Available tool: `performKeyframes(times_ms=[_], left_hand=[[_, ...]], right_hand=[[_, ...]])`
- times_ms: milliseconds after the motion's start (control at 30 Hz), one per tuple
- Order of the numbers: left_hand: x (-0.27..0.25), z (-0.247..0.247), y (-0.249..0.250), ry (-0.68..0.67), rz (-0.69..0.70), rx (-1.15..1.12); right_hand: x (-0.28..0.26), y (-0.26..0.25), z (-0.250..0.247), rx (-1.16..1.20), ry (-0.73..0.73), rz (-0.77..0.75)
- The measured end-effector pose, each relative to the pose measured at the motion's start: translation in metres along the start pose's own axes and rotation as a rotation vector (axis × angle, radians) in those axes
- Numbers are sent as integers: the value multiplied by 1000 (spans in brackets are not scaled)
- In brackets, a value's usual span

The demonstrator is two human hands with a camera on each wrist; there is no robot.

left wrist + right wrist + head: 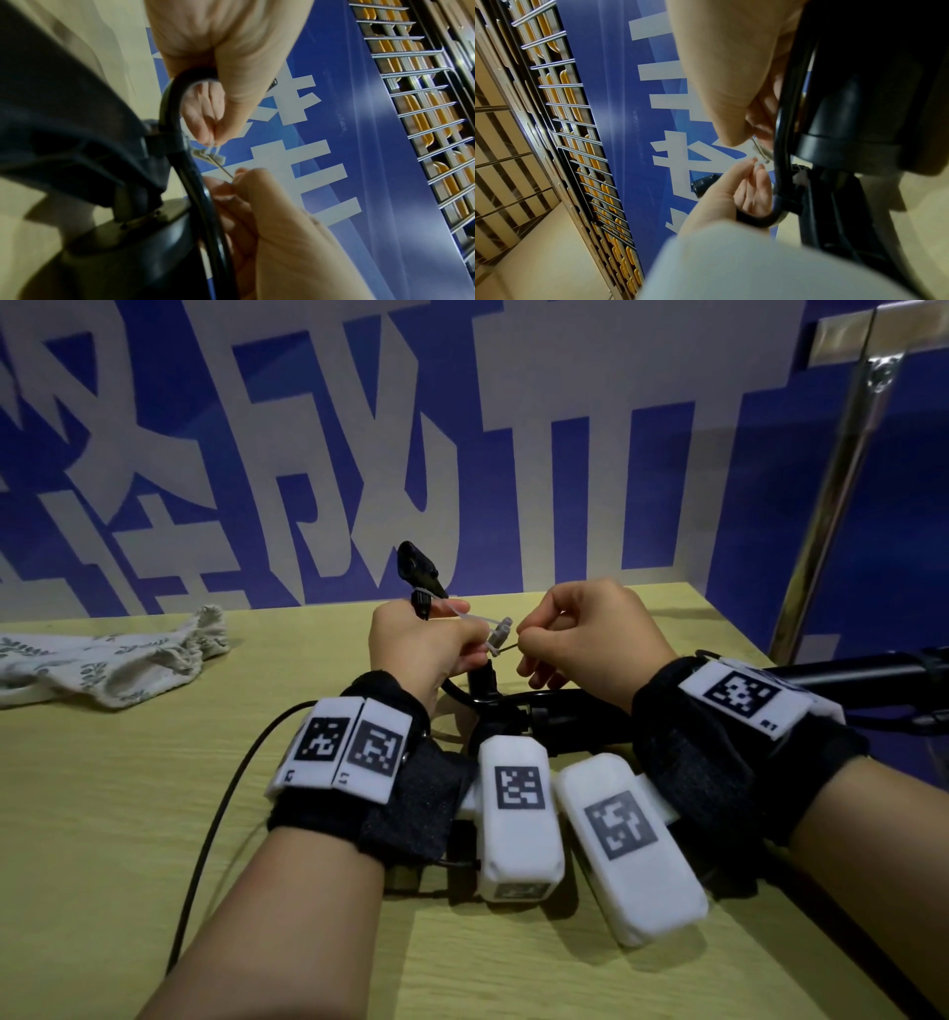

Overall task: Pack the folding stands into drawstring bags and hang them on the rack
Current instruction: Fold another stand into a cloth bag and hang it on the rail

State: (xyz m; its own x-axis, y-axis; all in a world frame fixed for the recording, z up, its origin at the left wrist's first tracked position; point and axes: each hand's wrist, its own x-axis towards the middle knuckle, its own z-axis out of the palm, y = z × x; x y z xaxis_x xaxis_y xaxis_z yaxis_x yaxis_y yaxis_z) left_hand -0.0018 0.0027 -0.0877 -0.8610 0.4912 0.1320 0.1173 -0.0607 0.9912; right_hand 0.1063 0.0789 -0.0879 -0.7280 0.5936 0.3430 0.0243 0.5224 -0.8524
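Observation:
A black folding stand [565,711] lies on the wooden table [128,814] under both wrists, its tube [847,670] reaching right. My left hand [426,644] is raised above it, with the stand's black cable [167,105] looped through its fingers. The cable's plug [418,564] sticks up behind that hand. Its thumb and finger pinch a clear plastic tie [495,636] by its strip [213,148]. My right hand [580,629] pinches the tie's thin tail [226,171] just right of the clasp [761,154]. A leaf-printed drawstring bag [113,654] lies flat at the far left.
A blue and white printed board [462,454] stands along the table's back edge. A metal post [842,469] rises at the right corner. A wire grid panel [424,121] shows beyond the board. A thin black lead [215,814] trails from my left wrist.

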Motion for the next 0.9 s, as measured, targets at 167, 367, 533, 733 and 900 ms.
performKeyframes(times_ms=[167, 367, 533, 733, 900], left_hand=[[-2, 0, 2, -6, -2, 19], [-2, 0, 2, 14, -50, 1], [-4, 0, 3, 50, -74, -50], [-4, 0, 4, 50, -64, -58], [-4, -2, 4, 46, 5, -18]], right_hand=[[0, -1, 0, -37, -40, -3], [0, -2, 0, -113, -84, -48], [-2, -3, -2, -86, -104, -50], [0, -1, -1, -133, -114, -36], [0, -2, -1, -134, -97, -48]])
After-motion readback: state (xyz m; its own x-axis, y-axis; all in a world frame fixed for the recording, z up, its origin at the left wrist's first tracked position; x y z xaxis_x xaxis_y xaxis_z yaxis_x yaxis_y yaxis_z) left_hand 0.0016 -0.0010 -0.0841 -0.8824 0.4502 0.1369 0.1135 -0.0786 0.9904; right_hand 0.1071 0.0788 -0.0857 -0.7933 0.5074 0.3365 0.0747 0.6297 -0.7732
